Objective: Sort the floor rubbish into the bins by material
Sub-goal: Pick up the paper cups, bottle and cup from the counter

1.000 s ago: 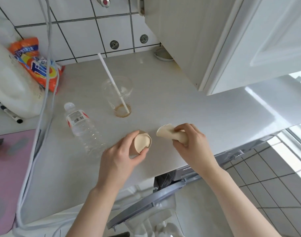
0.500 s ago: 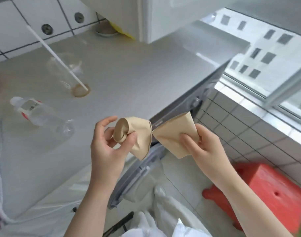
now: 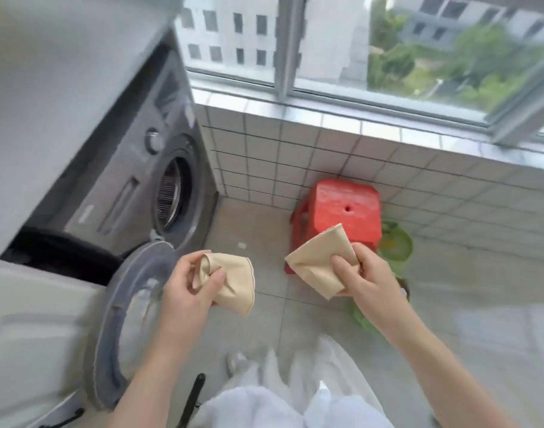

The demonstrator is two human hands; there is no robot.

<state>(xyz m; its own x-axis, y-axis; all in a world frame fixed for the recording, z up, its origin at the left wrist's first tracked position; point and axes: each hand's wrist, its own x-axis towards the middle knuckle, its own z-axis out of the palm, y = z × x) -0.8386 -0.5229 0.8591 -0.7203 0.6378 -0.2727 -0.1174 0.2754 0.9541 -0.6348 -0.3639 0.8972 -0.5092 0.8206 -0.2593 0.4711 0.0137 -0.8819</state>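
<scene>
My left hand (image 3: 190, 291) pinches one beige, crumpled paper-like piece (image 3: 236, 285) that hangs down from thumb and fingers. In my right hand (image 3: 369, 282) I grip a second beige piece (image 3: 318, 261), flatter and pointing up to the left. Both hands are held in the air above the tiled floor, roughly level, with a gap between the two pieces. No bin shows clearly in this blurred view.
A grey front-loading washing machine (image 3: 125, 180) stands at left with its round door (image 3: 128, 322) swung open toward me. A red plastic stool (image 3: 344, 208) sits against the tiled wall, with green objects (image 3: 394, 245) beside it. A window runs along the top.
The view has swung right and down from the countertop to the floor corner. Both hands have carried the beige pieces off the counter, and the pieces have unfolded and moved apart.
</scene>
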